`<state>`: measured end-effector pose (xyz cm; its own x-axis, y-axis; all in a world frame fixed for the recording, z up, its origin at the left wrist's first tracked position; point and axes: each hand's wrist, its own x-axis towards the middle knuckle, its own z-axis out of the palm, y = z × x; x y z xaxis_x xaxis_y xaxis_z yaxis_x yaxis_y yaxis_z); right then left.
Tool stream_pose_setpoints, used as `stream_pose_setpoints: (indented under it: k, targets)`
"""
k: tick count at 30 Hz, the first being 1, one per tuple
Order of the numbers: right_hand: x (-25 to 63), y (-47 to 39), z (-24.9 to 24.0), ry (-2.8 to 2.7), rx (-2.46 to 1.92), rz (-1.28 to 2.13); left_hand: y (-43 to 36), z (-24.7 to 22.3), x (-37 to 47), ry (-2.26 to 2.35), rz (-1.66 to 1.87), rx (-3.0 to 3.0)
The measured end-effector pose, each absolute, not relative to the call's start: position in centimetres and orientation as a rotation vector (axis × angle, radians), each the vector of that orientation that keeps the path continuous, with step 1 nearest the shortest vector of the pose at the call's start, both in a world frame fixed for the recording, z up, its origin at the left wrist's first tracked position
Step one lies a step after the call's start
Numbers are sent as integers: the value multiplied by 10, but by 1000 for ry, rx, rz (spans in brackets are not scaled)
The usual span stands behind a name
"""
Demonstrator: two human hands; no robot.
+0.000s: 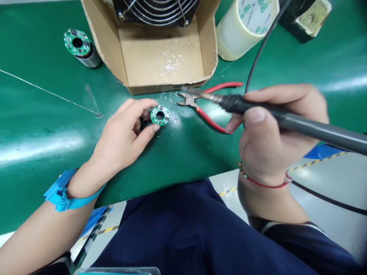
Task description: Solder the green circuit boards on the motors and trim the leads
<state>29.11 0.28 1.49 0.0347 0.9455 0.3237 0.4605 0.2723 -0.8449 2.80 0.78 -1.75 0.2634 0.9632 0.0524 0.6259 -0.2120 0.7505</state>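
Observation:
Between the thumb and fingers of my left hand (123, 133) is a ring-shaped green circuit board (156, 119) with small parts around its dark centre hole. A thin strand of solder wire (51, 92) runs from the left to that hand. My right hand (278, 126) is closed around the dark handle of a soldering iron (301, 126). The iron's tip points left, blurred, and is apart from the board. Beneath it lie red-handled cutters (212, 121) with their jaws spread, on the green mat.
A cardboard box (134, 88) at the back holds a black fan (157, 11) and wire clippings (172, 65). Left of it stands a motor-like cylinder (88, 59) topped by a green board. A tape roll (237, 38) and a soldering sponge holder (306, 23) are at right. A cable (258, 53) hangs behind the iron.

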Motion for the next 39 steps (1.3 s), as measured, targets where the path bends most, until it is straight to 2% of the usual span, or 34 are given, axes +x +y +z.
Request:
stream_pose_setpoints:
  k: [4, 7, 10, 15, 18, 23, 29, 34, 39]
  targets:
    - [320, 31, 4, -1743, -1353, 78, 8, -17, 27, 1412, 711, 1963]
    - [338, 44, -5, -2018, -1395, 239, 7, -19, 26, 1411, 724, 1981]
    - [343, 44, -19, -1935, -1301, 395, 7, -19, 26, 1424, 682, 2011]
    - [345, 42, -49, -2206, -1097, 443, 11, -21, 30, 1417, 572, 2042]
    - [346, 45, -55, -2281, -1209, 418, 10, -22, 31, 1428, 620, 1967]
    - [350, 50, -54, -2241, -1272, 292, 2, -21, 31, 1432, 745, 1840]
    - [341, 35, -50, -2040, -1148, 584, -4, -15, 32, 1457, 762, 1829]
    - [324, 22, -21, -2316, -1062, 646, -4, -9, 33, 1462, 740, 1912]
    - [321, 24, 0, -2540, -1167, 521, -4, -7, 33, 1478, 716, 2023]
